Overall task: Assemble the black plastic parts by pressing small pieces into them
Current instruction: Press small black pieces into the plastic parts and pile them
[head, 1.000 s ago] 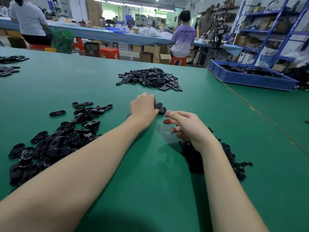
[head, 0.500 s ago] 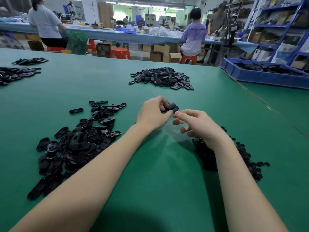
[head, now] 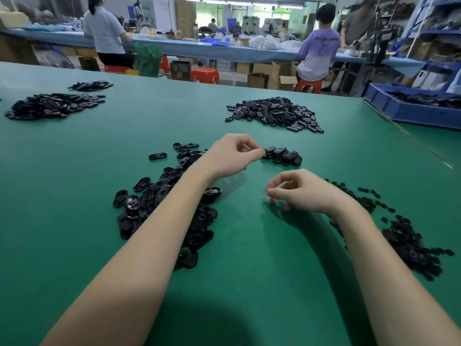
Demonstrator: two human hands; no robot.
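My left hand [head: 232, 157] reaches forward over the green table [head: 74, 171]. Its curled thumb and fingertips pinch a black oval plastic part at the left edge of a small cluster of such parts [head: 283, 156]. My right hand [head: 303, 191] hovers lower and to the right, fingers curled, thumb and index tips close together, and I see nothing between them. A loose heap of larger black oval parts [head: 159, 201] lies under and left of my left forearm. Small black pieces [head: 409, 243] are scattered in a pile to the right of my right wrist.
A bigger pile of black parts [head: 274, 113] lies farther ahead, and two more piles [head: 52, 106] lie at the far left. A blue bin [head: 409, 111] with black parts stands at the far right. Beyond the table's far edge, people sit at a long bench.
My hands have separated: the left went forward to the small cluster with the part, and the right drew back and down toward me. The camera view has shifted left.
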